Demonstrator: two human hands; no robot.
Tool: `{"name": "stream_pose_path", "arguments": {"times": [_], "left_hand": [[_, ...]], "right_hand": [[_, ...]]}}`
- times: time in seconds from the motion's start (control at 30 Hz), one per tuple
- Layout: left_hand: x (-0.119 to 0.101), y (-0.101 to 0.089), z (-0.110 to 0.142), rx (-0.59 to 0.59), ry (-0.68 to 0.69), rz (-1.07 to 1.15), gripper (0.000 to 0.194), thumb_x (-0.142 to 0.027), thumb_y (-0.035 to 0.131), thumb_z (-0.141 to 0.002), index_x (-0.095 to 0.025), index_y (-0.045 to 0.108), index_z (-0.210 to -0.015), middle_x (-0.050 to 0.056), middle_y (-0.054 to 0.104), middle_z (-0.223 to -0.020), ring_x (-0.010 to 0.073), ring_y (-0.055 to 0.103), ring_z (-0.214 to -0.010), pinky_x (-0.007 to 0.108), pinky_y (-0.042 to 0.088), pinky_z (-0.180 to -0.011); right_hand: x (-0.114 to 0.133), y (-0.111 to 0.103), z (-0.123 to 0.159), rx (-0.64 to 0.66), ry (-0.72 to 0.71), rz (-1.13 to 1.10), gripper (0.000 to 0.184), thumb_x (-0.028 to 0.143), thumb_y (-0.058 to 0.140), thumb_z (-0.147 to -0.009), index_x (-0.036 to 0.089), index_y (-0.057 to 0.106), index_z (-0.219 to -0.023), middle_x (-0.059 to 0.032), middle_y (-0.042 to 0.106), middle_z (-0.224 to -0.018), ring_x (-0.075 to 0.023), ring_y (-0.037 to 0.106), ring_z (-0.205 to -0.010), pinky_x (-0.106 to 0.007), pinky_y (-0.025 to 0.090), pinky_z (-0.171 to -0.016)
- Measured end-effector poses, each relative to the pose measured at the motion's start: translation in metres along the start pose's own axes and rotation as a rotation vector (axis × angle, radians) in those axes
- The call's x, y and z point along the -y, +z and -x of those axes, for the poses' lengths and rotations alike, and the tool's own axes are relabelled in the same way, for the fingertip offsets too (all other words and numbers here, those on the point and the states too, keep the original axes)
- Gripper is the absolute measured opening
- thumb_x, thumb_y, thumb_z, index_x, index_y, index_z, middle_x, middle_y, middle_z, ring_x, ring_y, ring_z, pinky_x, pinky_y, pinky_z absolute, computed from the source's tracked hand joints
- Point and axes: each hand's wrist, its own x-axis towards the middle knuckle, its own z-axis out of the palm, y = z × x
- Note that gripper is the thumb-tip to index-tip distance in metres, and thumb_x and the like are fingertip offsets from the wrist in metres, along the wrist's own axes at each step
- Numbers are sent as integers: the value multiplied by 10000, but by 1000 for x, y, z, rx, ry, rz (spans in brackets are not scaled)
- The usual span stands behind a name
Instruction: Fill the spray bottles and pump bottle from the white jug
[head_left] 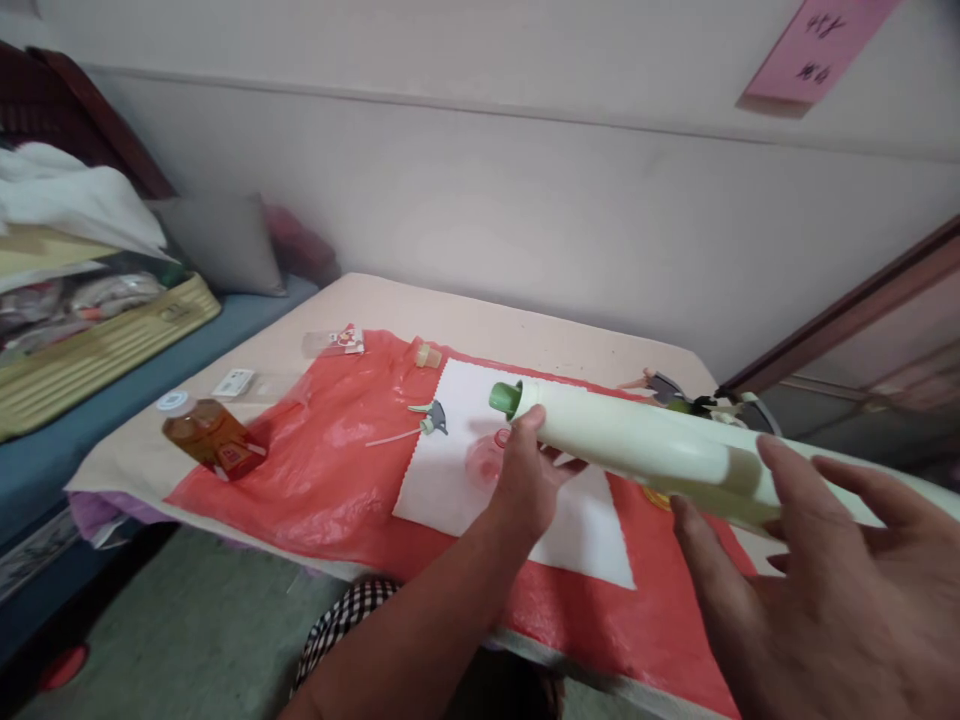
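A long pale green plastic bottle (637, 435) lies tilted across the air above the table, its green pouring spout (505, 398) pointing left and its base out of view. My left hand (529, 475) grips it just behind the neck, thumb on the near side and fingers underneath. Close to the camera, my right hand (832, 570) has its fingers spread over the bottle's side; whether they touch it I cannot tell. Below my left hand, partly hidden, a small clear pink bottle (484, 462) is on a white sheet (562, 545). A spray trigger head (431, 420) with a thin tube lies at the sheet's left edge.
Red plastic film (322, 480) covers part of the table. On the left are a brown drink bottle (210, 435) and a clear container (334, 343). A beige cap (427, 356) stands behind the sheet. Mixed items (675, 390) gather at back right, before the wall (480, 220).
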Motion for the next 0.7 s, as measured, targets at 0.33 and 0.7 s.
{"name": "stream_pose_path", "arguments": {"times": [0.33,0.7], "left_hand": [[-50,-6,-2,243,419,-494,480,-400,812,-717,-237,620,-1126,75,690,-1155,258,621,-1153,398,475,-1034],[-149,-78,-57,-408,688,-1234,264,-422,560,-881,-198,643,-991,73,708,-977,192,689,-902,310,540,-793]], "right_hand": [[-35,47,2,136,-108,-28,442,570,424,-990,209,674,-1041,-30,696,-844,-148,624,-622,-233,325,-476],[-54,152,18,186,698,-394,399,588,669,-722,196,632,-789,-19,628,-589,-213,607,-599,-310,386,-588]]}}
